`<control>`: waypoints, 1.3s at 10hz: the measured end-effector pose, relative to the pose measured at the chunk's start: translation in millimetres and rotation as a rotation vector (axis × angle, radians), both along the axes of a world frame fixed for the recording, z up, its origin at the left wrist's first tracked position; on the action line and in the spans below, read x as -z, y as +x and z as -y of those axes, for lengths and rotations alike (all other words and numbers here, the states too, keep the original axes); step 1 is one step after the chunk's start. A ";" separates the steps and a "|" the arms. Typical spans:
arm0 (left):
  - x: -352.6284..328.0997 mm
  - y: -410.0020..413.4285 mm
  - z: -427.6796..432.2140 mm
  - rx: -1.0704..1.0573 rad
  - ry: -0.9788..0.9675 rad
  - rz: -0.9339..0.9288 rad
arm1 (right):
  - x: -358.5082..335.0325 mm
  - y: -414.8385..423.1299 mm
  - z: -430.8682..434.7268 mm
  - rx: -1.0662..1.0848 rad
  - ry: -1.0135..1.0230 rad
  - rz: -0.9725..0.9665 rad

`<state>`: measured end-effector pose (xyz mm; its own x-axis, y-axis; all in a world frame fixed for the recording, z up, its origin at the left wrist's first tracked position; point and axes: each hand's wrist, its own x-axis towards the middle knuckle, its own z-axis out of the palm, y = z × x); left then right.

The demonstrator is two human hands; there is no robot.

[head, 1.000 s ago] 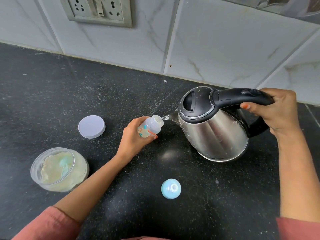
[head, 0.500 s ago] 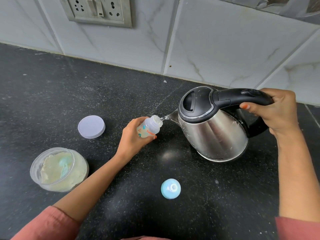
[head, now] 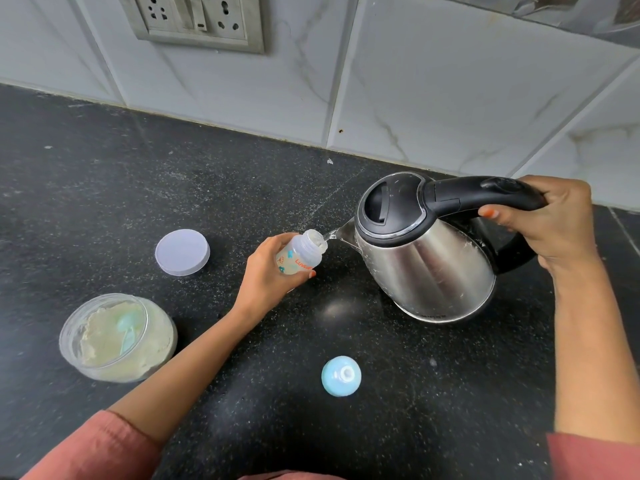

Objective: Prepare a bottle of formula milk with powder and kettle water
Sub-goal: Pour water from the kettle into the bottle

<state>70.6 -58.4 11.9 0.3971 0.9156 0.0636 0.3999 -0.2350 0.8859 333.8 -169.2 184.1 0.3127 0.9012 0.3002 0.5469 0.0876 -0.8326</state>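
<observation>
Steel kettle (head: pixel 429 268) stays tipped as half a second ago, spout (head: pixel 343 233) at the mouth of the bottle (head: pixel 300 254), over the counter (head: pixel 104 202). Your left hand (head: pixel 268 273) curls round the bottle, leaning it toward the spout; your right hand (head: pixel 550 220) grips the kettle's black handle (head: pixel 485 194).

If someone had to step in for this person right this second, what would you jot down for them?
Left hand: grips the baby bottle, tilted toward the kettle.
Right hand: grips the handle of the steel kettle, tipped so a thin water stream enters the bottle.
On the countertop: open powder jar with a blue scoop inside, jar lid, blue teat cap.
Done: powder appears to be in the bottle.
Left: finish pouring, set the kettle down, fit the teat cap, probably shake.
</observation>
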 end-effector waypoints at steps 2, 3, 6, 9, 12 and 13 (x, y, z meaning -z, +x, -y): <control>1.5 0.4 1.4 0.000 -0.006 0.005 | 0.3 1.0 1.0 0.005 -0.004 -0.001; 1.4 0.6 1.7 0.001 -0.009 0.006 | 0.7 0.9 1.8 0.008 0.001 0.000; -1.3 3.4 3.4 0.001 -0.013 0.010 | -0.2 -2.1 1.2 -0.007 0.016 -0.011; -1.4 5.1 4.0 0.007 -0.014 0.007 | -0.1 -0.8 1.0 -0.003 0.010 -0.004; -0.9 5.6 4.3 0.014 -0.018 0.008 | -0.7 -1.9 1.4 -0.017 0.008 -0.006; 0.1 5.7 3.6 0.011 -0.025 0.011 | -1.0 -1.7 1.2 -0.014 0.007 0.000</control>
<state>76.3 -62.0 11.8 0.4067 0.9124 0.0451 0.3879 -0.2171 0.8958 332.1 -170.4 185.1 0.3003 0.9034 0.3061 0.5453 0.1007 -0.8322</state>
